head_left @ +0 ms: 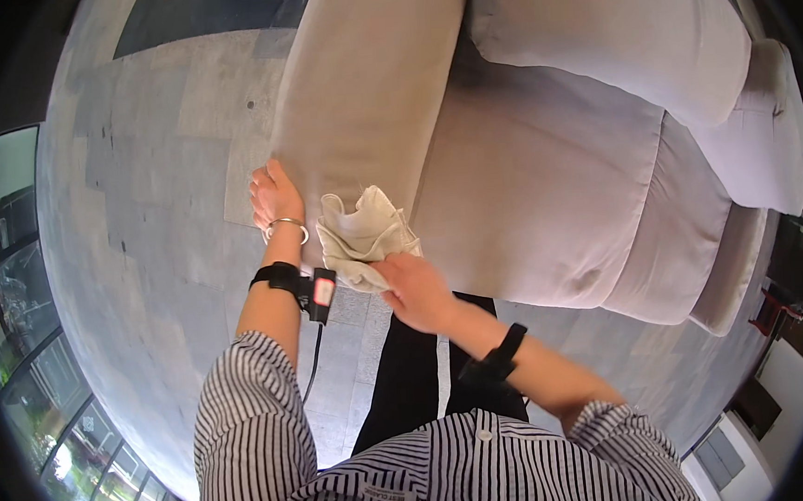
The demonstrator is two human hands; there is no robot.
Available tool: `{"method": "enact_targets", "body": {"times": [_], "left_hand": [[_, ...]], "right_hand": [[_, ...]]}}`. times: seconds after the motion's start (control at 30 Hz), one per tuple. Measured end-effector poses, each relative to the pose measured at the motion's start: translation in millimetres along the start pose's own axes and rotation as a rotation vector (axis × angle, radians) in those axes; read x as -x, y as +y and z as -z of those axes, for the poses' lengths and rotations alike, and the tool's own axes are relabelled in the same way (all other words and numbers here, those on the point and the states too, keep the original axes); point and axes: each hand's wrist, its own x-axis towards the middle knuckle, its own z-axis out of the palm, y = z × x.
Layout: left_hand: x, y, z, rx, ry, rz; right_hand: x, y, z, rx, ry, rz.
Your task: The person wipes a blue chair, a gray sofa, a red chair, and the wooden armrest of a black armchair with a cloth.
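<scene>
A crumpled beige cloth [363, 230] lies over the near end of the grey-beige sofa's long seat section [353, 96]. My right hand [416, 291] is closed on the cloth's near right edge, and the folds hide some of the fingertips. To the left of the cloth, my left hand [277, 199] rests at the seat section's left edge. Its fingers are curled over that edge and partly hidden. A bracelet [288, 226] circles my left wrist, with a strapped black device [316, 294] and its cable further up the forearm. Another black strapped device [495, 360] sits on my right forearm.
Right of the long section is a wide seat cushion [546, 184], with back cushions [610, 31] beyond. Grey tiled floor [157, 221] spreads to the left, with a dark rug [218, 17] at the top. Windows [33, 313] line the far left. My black-trousered legs stand close to the sofa.
</scene>
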Motion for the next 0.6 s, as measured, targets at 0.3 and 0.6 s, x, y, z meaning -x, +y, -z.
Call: {"method": "enact_targets", "body": {"times": [0.3, 0.6], "left_hand": [[14, 11, 28, 0.022, -0.324, -0.753], [13, 31, 26, -0.329, -0.419, -0.545]], "right_hand": [[-43, 97, 142, -0.123, 0.905, -0.345], [10, 98, -83, -0.095, 0.108, -0.552]]}}
